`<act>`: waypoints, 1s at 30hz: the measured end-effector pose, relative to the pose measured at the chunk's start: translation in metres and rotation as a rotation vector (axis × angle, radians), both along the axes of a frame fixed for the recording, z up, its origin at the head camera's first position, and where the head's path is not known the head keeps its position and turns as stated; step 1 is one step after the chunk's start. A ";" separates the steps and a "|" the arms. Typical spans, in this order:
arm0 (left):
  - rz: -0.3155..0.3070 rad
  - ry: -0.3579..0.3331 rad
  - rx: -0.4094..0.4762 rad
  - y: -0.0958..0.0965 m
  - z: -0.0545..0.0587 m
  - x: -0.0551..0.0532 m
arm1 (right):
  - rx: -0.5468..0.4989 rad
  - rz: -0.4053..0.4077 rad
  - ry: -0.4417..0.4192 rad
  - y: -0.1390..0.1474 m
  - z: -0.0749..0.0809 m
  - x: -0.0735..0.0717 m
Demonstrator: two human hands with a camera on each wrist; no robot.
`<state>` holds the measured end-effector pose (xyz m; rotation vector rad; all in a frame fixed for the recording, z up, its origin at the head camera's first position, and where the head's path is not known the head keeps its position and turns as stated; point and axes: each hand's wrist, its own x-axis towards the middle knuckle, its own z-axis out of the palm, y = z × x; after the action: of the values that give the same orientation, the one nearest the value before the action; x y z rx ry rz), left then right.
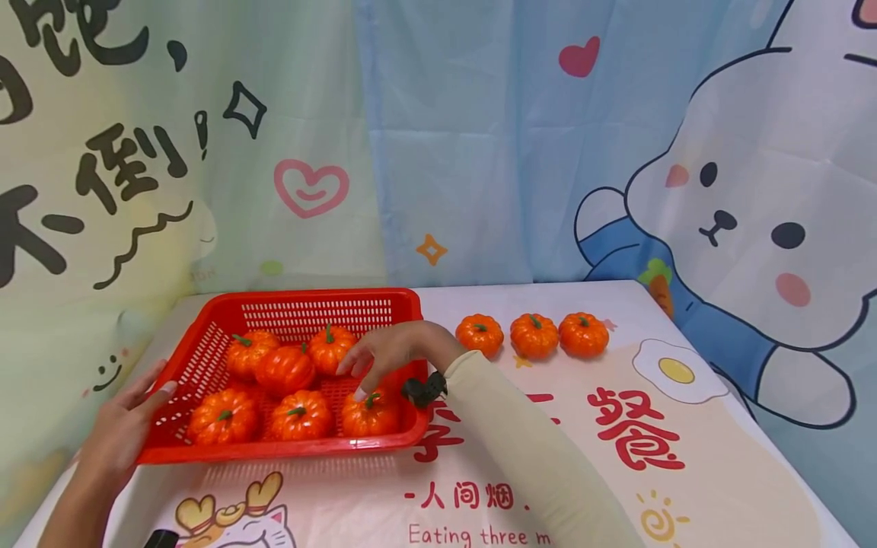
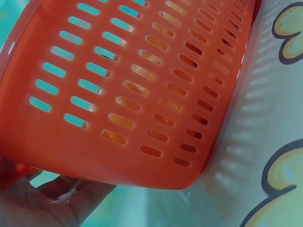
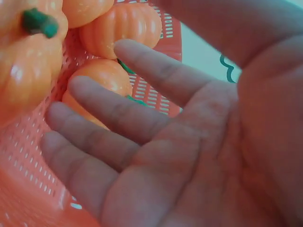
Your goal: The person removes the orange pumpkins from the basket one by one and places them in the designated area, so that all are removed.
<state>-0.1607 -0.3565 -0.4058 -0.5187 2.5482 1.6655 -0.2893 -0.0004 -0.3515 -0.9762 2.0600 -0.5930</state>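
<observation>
A red plastic basket (image 1: 288, 450) with slotted walls holds several small orange pumpkins (image 1: 224, 416) with green stems. My left hand (image 1: 123, 426) grips the basket's left rim, thumb on top; in the left wrist view its fingers show beside the basket wall (image 2: 156, 174). My right hand (image 1: 392, 348) reaches in over the right side, its thumb tip right at the front-right pumpkin (image 1: 371, 415). In the right wrist view the hand (image 3: 161, 146) has its fingers spread and loosely bent, with nothing in the palm; pumpkins (image 3: 120, 30) lie beyond them.
Three more pumpkins (image 1: 534, 336) stand in a row on the table, right of the basket. A printed cloth (image 1: 740, 464) covers the table. Behind it hangs a patterned curtain (image 1: 466, 152). A dark band (image 1: 425, 390) is on my right wrist.
</observation>
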 end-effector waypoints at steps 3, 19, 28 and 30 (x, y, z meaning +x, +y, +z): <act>-0.004 0.001 -0.003 0.000 0.001 0.000 | -0.017 0.014 -0.057 -0.001 0.000 0.001; -0.007 -0.010 0.001 -0.001 0.001 0.001 | 0.102 0.008 0.003 -0.008 -0.004 0.006; 0.000 -0.015 -0.010 0.000 0.002 0.002 | 0.105 -0.029 0.008 -0.008 -0.006 0.007; 0.002 -0.019 -0.009 0.001 0.003 0.001 | 0.115 -0.029 0.011 -0.008 -0.005 0.008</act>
<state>-0.1594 -0.3560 -0.4032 -0.5343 2.5438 1.6430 -0.2813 -0.0085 -0.3568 -0.8863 2.0972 -0.4796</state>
